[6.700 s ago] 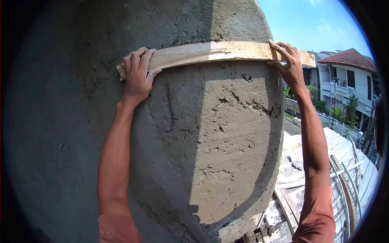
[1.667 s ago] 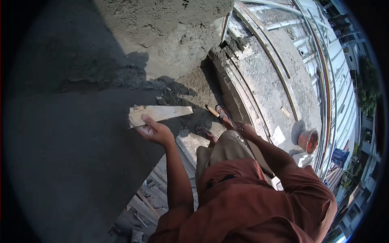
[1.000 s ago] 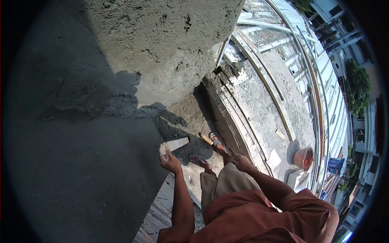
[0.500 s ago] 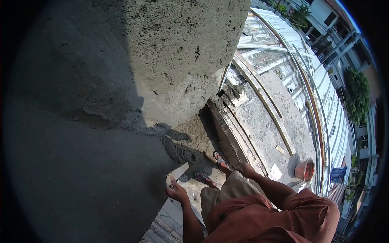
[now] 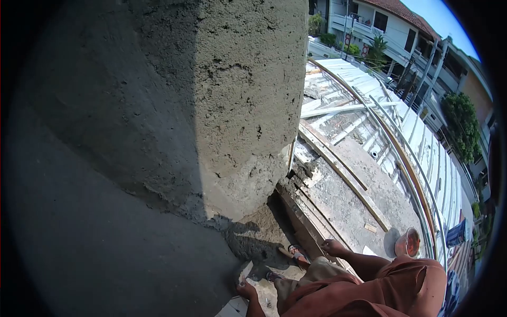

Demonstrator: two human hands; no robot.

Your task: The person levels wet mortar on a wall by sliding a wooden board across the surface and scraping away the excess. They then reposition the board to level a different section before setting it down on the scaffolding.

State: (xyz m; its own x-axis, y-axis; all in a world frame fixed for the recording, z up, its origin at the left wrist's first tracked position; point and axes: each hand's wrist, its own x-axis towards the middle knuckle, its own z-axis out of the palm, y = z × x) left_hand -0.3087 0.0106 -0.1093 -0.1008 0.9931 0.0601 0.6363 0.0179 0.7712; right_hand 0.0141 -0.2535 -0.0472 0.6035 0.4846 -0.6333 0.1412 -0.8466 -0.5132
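Observation:
My left hand (image 5: 246, 288) is low in the view, its fingers closed round a pale, flat plastering float (image 5: 244, 271). The float is close to the smooth grey plastered wall (image 5: 158, 253), in shade. My right hand (image 5: 334, 247) is above my knee, fingers curled, with nothing showing in it. Rough, pitted cement plaster (image 5: 248, 90) covers the sunlit upright surface ahead, and a ragged seam divides it from the smooth wall. Beneath it lies a heap of sandy mortar (image 5: 259, 224) near my sandalled feet (image 5: 299, 254).
A reddish bucket (image 5: 407, 242) stands on the concrete ledge (image 5: 364, 195) to my right. Long timber strips (image 5: 346, 177) lie along it, and a stepped edge (image 5: 301, 208) runs beside my feet. Beyond are white corrugated roof sheets (image 5: 417, 148) and a blue container (image 5: 457, 232).
My view has tilted up, showing more of the buildings and sky. My right hand has come away from my knee. The float stays in my left hand, lower in view.

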